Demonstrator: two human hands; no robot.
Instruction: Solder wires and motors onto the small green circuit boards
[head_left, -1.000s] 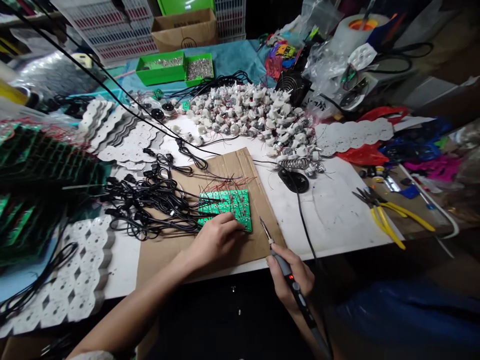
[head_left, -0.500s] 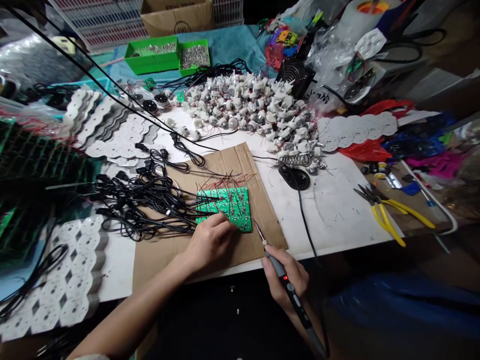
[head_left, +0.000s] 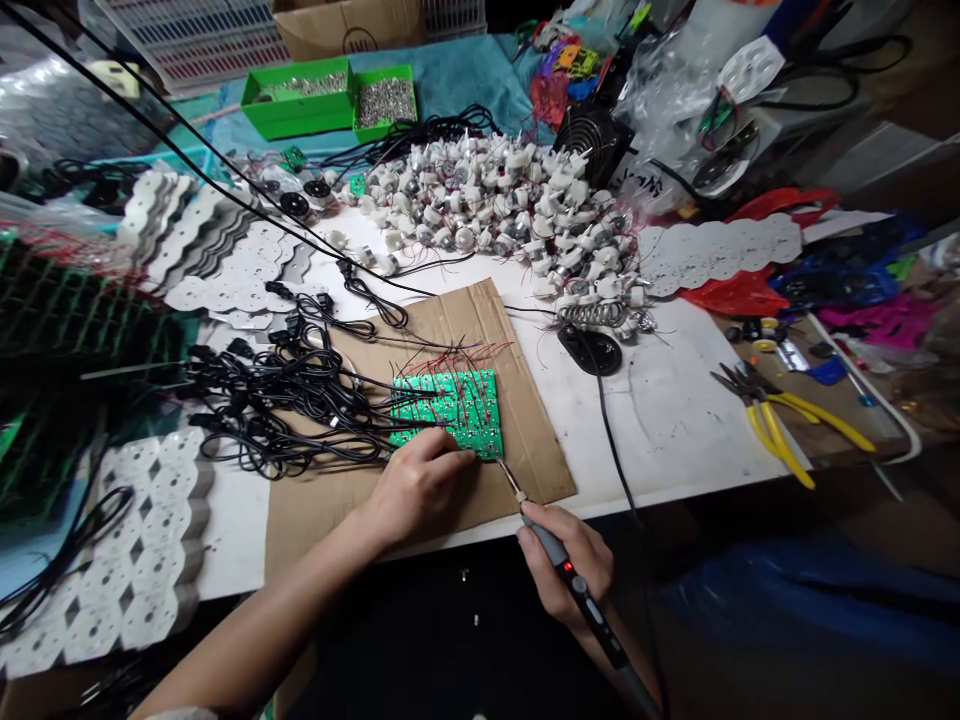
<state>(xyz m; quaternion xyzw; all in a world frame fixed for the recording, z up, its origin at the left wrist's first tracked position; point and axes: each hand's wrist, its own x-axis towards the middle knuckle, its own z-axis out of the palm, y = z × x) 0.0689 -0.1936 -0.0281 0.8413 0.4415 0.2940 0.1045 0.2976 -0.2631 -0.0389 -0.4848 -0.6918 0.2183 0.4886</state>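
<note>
Head view | flat green rectangular circuit board (head_left: 442, 410) on brown cardboard sheet (head_left: 536, 455), ahead-left of right hand (head_left: 574, 560), which grips slim grey-black soldering iron (head_left: 553, 547), slanting tip-first to board's near-right corner, contact unclear | left hand (head_left: 416, 485) nearer, fingertips bunched at near edge, pinch unclear | brown cardboard box (head_left: 319, 30): cropped round mark, no brand legible

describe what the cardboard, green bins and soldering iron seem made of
Cardboard: matte brown corrugated paperboard, by its ridges and creases.
Green bins: probably moulded plastic, going by the even colour and thin walls.
Soldering iron: grey-and-black body, likely smooth plastic; its shaft has a metallic shine, so probably metal.
</note>
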